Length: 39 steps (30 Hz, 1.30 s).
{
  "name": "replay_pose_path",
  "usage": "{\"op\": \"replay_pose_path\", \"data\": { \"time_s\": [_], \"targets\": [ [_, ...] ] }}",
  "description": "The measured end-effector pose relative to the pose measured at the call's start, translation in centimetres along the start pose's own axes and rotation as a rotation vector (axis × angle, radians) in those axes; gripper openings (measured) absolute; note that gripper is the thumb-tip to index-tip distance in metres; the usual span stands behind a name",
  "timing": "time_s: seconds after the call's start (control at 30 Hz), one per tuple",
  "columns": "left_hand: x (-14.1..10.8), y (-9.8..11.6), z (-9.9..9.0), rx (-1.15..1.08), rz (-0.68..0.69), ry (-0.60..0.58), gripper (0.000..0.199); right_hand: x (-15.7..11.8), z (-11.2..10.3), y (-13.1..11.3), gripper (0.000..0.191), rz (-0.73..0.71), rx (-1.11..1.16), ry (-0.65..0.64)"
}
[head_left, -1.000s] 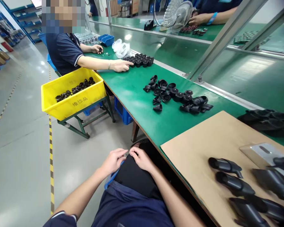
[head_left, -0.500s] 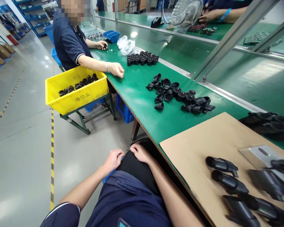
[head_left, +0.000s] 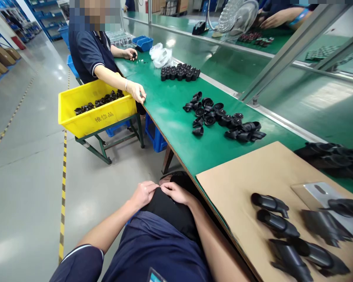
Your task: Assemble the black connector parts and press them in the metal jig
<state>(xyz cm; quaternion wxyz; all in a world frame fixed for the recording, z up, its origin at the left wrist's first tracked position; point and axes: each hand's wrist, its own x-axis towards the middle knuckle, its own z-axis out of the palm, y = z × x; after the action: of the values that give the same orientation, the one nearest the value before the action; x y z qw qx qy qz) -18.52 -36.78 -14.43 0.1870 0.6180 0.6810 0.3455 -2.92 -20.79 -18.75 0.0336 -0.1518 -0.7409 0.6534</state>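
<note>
My left hand (head_left: 146, 194) and my right hand (head_left: 175, 192) rest over the black trousers (head_left: 161, 213) on my lap. Their fingertips meet in a pinch, thumbs against fingers. Whatever is between them, if anything, is too small or hidden to make out. Both hands are off the bench. Closest to my right hand is a brown cardboard sheet (head_left: 223, 176) on the green table (head_left: 170, 113). Several black curved plastic pipe-like parts (head_left: 278, 224) lie on it, beside a shiny metal-looking plate (head_left: 319, 190).
Loose black plastic caps (head_left: 208, 113) and a block of upright black parts (head_left: 181, 73) occupy the table. Left of it, a yellow bin (head_left: 98, 121) of black pieces sits on a green stand. A co-worker (head_left: 88, 51) sits beyond, one hand at the table's edge. A metal post (head_left: 285, 55) rises at right.
My hands have come together, fingertips now meeting over my lap. The co-worker's nearer hand has drawn back left to the table edge. The view has shifted slightly.
</note>
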Motion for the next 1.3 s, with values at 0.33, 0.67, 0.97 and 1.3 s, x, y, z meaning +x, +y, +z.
{"op": "replay_pose_path", "data": {
  "time_s": [0.33, 0.67, 0.97, 1.3],
  "targets": [
    [0.2, -0.5, 1.2, -0.111, -0.168, -0.027, 0.033, -0.1, 0.1, 0.9, 0.026, 0.027, 0.095, 0.064],
    [1.7, -1.4, 0.6, -0.227, -0.361, -0.239, 0.024, -0.9, 0.1, -0.3, 0.03, -0.005, 0.087, 0.141],
    [1.7, 1.2, -1.1, -0.004, -0.108, -0.13, 0.028, -1.2, 0.8, -0.2, 0.026, -0.075, -0.07, 0.289],
    [-9.4, 3.9, -5.6, 0.113, 0.031, -0.082, 0.031, -1.8, 0.7, -0.2, 0.023, -0.019, -0.123, 0.459]
  ]
}}
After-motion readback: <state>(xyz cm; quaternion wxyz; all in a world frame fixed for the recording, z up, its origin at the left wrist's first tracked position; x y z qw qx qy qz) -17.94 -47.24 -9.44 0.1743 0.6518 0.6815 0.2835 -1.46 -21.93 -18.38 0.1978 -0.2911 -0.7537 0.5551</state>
